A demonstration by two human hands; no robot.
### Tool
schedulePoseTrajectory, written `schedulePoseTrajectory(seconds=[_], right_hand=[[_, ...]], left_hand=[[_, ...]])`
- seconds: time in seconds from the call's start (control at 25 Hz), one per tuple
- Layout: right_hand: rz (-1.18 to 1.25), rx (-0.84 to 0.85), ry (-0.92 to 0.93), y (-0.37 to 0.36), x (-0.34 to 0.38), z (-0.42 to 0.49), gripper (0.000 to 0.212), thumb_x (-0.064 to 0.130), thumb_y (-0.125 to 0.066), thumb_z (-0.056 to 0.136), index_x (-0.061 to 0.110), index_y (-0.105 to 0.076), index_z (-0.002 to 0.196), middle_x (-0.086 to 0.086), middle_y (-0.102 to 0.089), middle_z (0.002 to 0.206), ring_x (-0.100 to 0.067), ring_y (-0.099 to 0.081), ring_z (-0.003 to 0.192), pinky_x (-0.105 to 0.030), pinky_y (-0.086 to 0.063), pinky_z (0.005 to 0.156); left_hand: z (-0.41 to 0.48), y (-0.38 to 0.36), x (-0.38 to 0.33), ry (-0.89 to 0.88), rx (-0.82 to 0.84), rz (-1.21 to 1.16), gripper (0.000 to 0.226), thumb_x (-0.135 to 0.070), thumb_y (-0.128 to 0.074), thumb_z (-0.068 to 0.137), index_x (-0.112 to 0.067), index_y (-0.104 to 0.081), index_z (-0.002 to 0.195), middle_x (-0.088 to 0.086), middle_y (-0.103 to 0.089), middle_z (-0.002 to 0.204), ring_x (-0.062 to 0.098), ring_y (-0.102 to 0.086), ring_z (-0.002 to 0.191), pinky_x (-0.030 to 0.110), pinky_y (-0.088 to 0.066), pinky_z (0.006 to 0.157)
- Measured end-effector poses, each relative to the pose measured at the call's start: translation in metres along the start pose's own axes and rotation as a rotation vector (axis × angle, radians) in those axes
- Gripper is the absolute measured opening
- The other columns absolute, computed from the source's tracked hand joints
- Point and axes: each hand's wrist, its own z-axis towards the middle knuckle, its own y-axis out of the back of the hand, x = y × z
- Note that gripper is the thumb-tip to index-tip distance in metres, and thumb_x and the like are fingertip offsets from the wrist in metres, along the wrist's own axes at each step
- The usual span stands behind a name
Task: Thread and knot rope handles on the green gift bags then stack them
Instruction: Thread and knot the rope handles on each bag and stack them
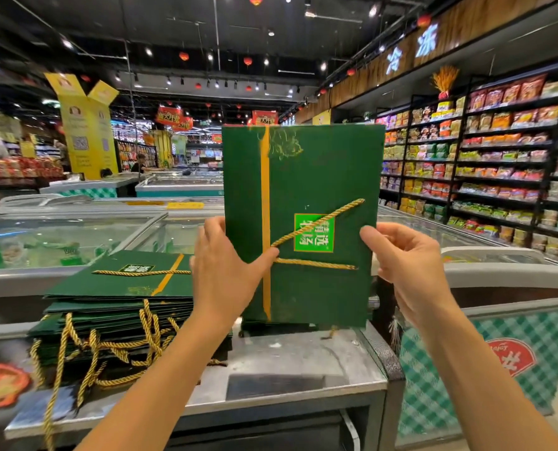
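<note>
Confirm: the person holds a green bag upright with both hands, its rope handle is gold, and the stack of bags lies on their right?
No: the head view shows the stack of bags on their left. The left hand and right hand hold the green bag upright; its rope handle is gold.

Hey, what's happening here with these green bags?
A person holds one flat green gift bag upright over a metal counter in a supermarket. The left grip holds the bag's left edge, with the thumb on the gold rope handle across the bag's face. The right grip pinches the right edge. A stack of green bags with rope handles lies on the counter to the left.
</note>
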Motion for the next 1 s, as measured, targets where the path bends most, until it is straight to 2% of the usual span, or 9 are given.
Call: schedulePoseTrajectory(seconds=[0.12,0.2,0.32,0.44,0.6,0.72,0.8,0.88,1.0], right_hand=[[0.008,0.031,0.057,-0.003,0.009,0.002,0.018,0.024,-0.073,0.090,0.008,-0.075,0.098,-0.004,-0.067,0.069,-0.011,-0.058,0.059,-0.022,-0.044,0.053],[0.035,0.067,0.065,-0.001,0.005,0.002,0.014,0.029,-0.074,0.086,0.016,-0.076,0.092,-0.009,-0.073,0.081,-0.019,-0.067,0.074,-0.028,-0.054,0.062],[0.236,0.117,-0.069,0.008,-0.004,-0.001,0.015,0.023,-0.069,0.085,0.010,-0.074,0.092,-0.014,-0.074,0.088,-0.027,-0.070,0.079,-0.034,-0.059,0.067],[0.040,0.149,-0.226,0.023,-0.024,-0.008,0.015,0.022,-0.067,0.092,0.013,-0.078,0.096,-0.011,-0.075,0.095,-0.024,-0.070,0.079,-0.030,-0.059,0.058],[-0.273,0.163,-0.283,0.045,-0.074,-0.017,0.019,0.012,-0.072,0.093,0.020,-0.076,0.109,-0.004,-0.077,0.111,-0.011,-0.074,0.092,-0.022,-0.057,0.074],[-0.431,0.175,-0.254,0.046,-0.100,-0.023,0.023,0.015,-0.072,0.094,0.023,-0.075,0.115,0.005,-0.076,0.112,-0.006,-0.072,0.098,-0.016,-0.053,0.077],[-0.621,0.168,-0.214,0.041,-0.109,-0.025,0.024,0.022,-0.072,0.094,0.028,-0.074,0.117,0.009,-0.075,0.107,-0.007,-0.070,0.098,-0.019,-0.051,0.078],[-0.808,0.191,-0.168,0.032,-0.109,-0.029,0.021,0.030,-0.070,0.094,0.034,-0.071,0.114,0.009,-0.070,0.103,-0.007,-0.066,0.093,-0.017,-0.048,0.073],[-1.000,0.303,-0.083,0.021,-0.110,-0.035,0.016,0.035,-0.067,0.096,0.036,-0.067,0.112,0.009,-0.066,0.088,-0.005,-0.061,0.076,-0.008,-0.042,0.059]], left_hand=[[0.013,0.005,-0.009,-0.094,-0.190,0.085,0.071,-0.054,-0.083,0.070,-0.012,-0.048,0.115,0.003,-0.047,0.112,0.018,-0.042,0.102,0.030,-0.041,0.088],[0.013,0.008,-0.011,-0.131,-0.181,-0.038,0.060,-0.053,-0.081,0.074,-0.015,-0.049,0.107,-0.004,-0.047,0.101,0.012,-0.048,0.091,0.027,-0.045,0.071],[0.007,0.009,0.000,-0.113,-0.133,-0.059,0.045,-0.046,-0.080,0.078,-0.018,-0.049,0.095,-0.006,-0.052,0.087,0.001,-0.051,0.070,0.019,-0.039,0.057],[-0.007,0.009,0.024,-0.176,0.067,-0.205,0.020,-0.014,-0.073,0.085,-0.017,-0.063,0.102,0.005,-0.067,0.097,0.018,-0.063,0.080,0.027,-0.048,0.066],[-0.026,0.010,0.051,-0.230,0.400,0.167,0.036,0.002,-0.059,0.093,-0.024,-0.067,0.117,-0.002,-0.070,0.112,0.018,-0.064,0.100,0.031,-0.053,0.084],[-0.038,0.002,0.058,-0.262,0.597,0.476,0.056,0.009,-0.049,0.090,-0.029,-0.061,0.130,-0.003,-0.062,0.126,0.018,-0.055,0.115,0.034,-0.050,0.094],[-0.049,-0.008,0.053,-0.269,0.578,0.476,0.047,-0.003,-0.048,0.096,-0.027,-0.060,0.134,-0.007,-0.057,0.134,0.016,-0.051,0.123,0.032,-0.046,0.099],[-0.066,-0.020,0.046,-0.266,0.595,0.343,0.038,-0.026,-0.042,0.104,-0.028,-0.054,0.140,-0.008,-0.049,0.146,0.015,-0.043,0.136,0.030,-0.039,0.110],[-0.087,-0.040,0.044,-0.236,0.804,0.367,0.059,-0.054,-0.027,0.105,-0.032,-0.020,0.159,-0.004,-0.009,0.168,0.017,-0.002,0.155,0.034,-0.006,0.125]])
